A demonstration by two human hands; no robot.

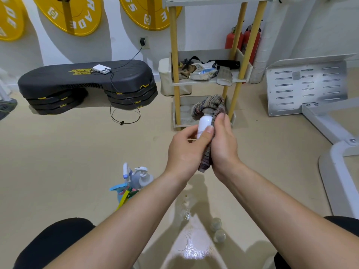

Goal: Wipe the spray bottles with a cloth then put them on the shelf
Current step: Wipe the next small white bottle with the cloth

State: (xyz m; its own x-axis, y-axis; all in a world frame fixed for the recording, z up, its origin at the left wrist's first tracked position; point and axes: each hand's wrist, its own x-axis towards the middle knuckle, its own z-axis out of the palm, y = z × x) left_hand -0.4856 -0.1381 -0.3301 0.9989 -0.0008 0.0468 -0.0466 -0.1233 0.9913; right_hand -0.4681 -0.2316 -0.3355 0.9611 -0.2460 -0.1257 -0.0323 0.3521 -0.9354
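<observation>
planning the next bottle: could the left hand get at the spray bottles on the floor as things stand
Probably not yet: the left hand grips the white bottle. The floor bottles stand uncovered close by.

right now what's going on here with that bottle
A person is wiping a white bottle. The left hand holds its body while the right hand grips a striped cloth draped over its top. More spray bottles stand clustered on the floor to the left, and the shelf stands just ahead.
</observation>
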